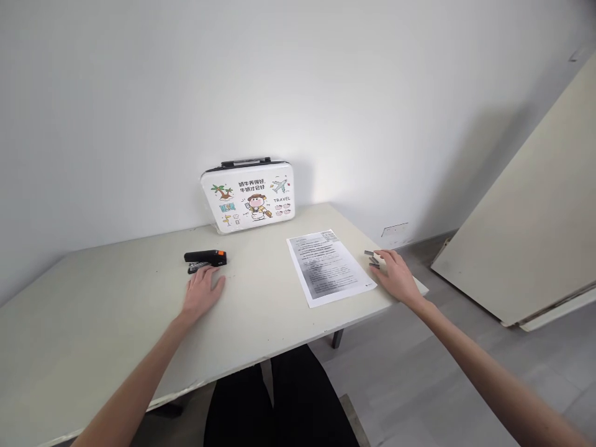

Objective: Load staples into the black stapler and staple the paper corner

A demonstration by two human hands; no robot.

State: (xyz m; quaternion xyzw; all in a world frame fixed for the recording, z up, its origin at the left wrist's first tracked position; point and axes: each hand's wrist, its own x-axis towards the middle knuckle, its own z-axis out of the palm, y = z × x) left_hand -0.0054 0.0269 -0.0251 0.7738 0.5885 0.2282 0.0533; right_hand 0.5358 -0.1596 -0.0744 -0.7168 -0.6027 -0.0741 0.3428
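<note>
A black stapler [205, 257] with an orange patch lies on the left part of the table. My left hand [203, 292] rests flat just in front of it, fingertips at its lower arm, thumb spread to the side. By the table's right edge lie several small strips of grey staples [372, 260]. Around them is my right hand [395, 276], its fingers and thumb apart on either side; whether it touches a strip I cannot tell. Between my hands, nearer the right one, a printed sheet of paper [329, 268] lies flat.
A white cartoon-printed case [251, 202] with a black handle stands at the back of the pale table [251, 316], close to the wall. On the right, a large cream panel [521, 230] stands above the grey floor. A wall plate [395, 230] sits low behind the table's right side.
</note>
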